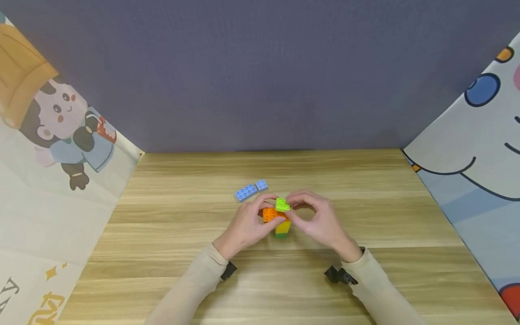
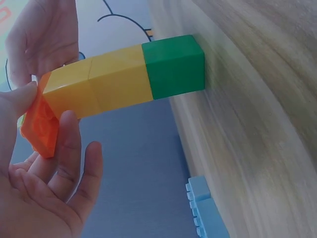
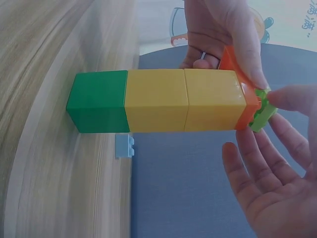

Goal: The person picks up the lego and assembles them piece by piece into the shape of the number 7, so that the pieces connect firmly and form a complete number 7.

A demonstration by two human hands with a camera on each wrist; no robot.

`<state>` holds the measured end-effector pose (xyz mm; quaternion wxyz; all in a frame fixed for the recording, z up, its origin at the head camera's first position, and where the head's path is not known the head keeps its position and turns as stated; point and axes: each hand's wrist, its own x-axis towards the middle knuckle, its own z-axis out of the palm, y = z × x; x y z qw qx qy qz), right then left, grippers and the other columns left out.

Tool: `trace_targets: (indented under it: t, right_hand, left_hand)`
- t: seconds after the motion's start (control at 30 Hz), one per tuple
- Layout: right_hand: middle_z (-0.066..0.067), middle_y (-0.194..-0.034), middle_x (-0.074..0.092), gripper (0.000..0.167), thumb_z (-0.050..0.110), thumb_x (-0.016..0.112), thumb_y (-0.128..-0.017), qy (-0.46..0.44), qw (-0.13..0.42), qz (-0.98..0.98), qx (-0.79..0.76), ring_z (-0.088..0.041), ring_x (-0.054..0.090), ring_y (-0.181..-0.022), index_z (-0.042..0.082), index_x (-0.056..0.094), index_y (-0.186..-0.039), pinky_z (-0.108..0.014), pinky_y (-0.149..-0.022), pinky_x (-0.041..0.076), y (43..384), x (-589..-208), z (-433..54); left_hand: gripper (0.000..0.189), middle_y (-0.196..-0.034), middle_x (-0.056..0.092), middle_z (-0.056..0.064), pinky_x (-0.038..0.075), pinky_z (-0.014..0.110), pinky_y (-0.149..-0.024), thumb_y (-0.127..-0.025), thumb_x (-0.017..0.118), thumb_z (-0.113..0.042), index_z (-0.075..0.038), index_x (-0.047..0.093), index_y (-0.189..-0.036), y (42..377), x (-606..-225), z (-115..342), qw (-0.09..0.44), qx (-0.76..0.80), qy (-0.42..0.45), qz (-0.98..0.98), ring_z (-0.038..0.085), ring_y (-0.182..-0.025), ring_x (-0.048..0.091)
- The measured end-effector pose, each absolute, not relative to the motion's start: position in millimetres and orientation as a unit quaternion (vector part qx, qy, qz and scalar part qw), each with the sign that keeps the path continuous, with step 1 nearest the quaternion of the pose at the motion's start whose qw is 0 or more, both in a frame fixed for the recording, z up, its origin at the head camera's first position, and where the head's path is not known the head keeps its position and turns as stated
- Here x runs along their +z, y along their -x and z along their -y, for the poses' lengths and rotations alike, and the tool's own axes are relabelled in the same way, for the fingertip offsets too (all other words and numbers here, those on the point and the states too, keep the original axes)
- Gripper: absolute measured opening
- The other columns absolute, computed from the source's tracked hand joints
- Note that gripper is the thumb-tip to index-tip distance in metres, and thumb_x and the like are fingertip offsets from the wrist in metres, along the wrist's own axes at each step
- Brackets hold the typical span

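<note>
A tower of building blocks stands upright on the table, with a dark green block (image 3: 99,101) at its base and two yellow blocks (image 3: 156,100) stacked above. Across the top lies a flat orange brick (image 1: 268,215), which sticks out to the left past the tower. My left hand (image 1: 245,225) grips this orange brick between thumb and fingers. Between the thumb and fingers of my right hand (image 1: 322,221) is a small lime green brick (image 1: 282,205). In the right wrist view it sits tilted against the orange brick's studs; whether it is seated cannot be told.
Behind my left hand, a longer blue brick (image 1: 245,192) and a small square blue brick (image 1: 262,185) lie close together on the wooden table (image 1: 183,180). A dark blue-grey panel (image 1: 268,81) rises at the back edge, and printed cartoon sheets flank both sides.
</note>
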<state>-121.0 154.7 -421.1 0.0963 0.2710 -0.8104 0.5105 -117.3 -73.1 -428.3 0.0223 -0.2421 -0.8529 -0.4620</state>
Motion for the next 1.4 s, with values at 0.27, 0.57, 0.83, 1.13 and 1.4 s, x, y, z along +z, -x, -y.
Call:
trace_targets:
  t: [0.27, 0.57, 0.83, 1.13, 1.4]
  right_hand:
    - [-0.006, -0.122, 0.076, 0.026, 0.001, 0.083, -0.090, -0.271, 0.080, 0.815, 0.506, -0.023, 0.073, -0.112, 0.009, 0.078, -0.114, -0.040, -0.091, 0.065, 121, -420, -150]
    - [-0.006, -0.120, 0.077, 0.026, 0.001, 0.083, -0.089, -0.285, 0.079, 0.812, 0.503, -0.020, 0.075, -0.104, 0.010, 0.079, -0.113, -0.041, -0.088, 0.066, 123, -421, -149]
    - [-0.004, -0.122, 0.077, 0.027, -0.001, 0.083, -0.088, -0.296, 0.078, 0.810, 0.500, -0.019, 0.074, -0.104, 0.011, 0.080, -0.112, -0.039, -0.088, 0.065, 124, -423, -150]
    - [-0.004, -0.122, 0.078, 0.024, 0.006, 0.084, -0.091, -0.311, 0.071, 0.802, 0.506, -0.018, 0.075, -0.103, 0.013, 0.080, -0.113, -0.036, -0.087, 0.065, 128, -426, -150]
    - [-0.001, -0.115, 0.080, 0.016, 0.012, 0.085, -0.092, -0.313, 0.037, 0.808, 0.498, -0.013, 0.075, -0.101, 0.015, 0.083, -0.107, -0.036, -0.088, 0.065, 131, -425, -152]
  left_hand:
    - [0.050, -0.119, 0.080, 0.002, 0.063, 0.035, -0.091, -0.095, 0.084, -0.031, -0.013, 0.064, -0.137, 117, -431, 73, 0.035, -0.445, 0.241, 0.862, 0.017, -0.102, 0.076]
    - [0.054, -0.124, 0.078, 0.004, 0.062, 0.033, -0.085, -0.097, 0.080, -0.037, -0.016, 0.060, -0.143, 115, -434, 72, 0.026, -0.431, 0.243, 0.869, 0.016, -0.099, 0.075]
    - [0.044, -0.127, 0.075, 0.001, 0.062, 0.031, -0.084, -0.104, 0.071, -0.036, -0.014, 0.062, -0.141, 115, -436, 75, 0.044, -0.435, 0.254, 0.863, 0.012, -0.101, 0.071]
    - [0.038, -0.130, 0.075, 0.006, 0.064, 0.047, -0.083, -0.094, 0.083, -0.020, -0.009, 0.071, -0.129, 118, -436, 82, 0.108, -0.478, 0.252, 0.835, 0.020, -0.110, 0.070]
    - [0.036, -0.113, 0.081, 0.007, 0.065, 0.044, -0.080, -0.087, 0.088, -0.013, -0.007, 0.075, -0.120, 115, -436, 94, 0.106, -0.536, 0.217, 0.809, 0.021, -0.098, 0.075]
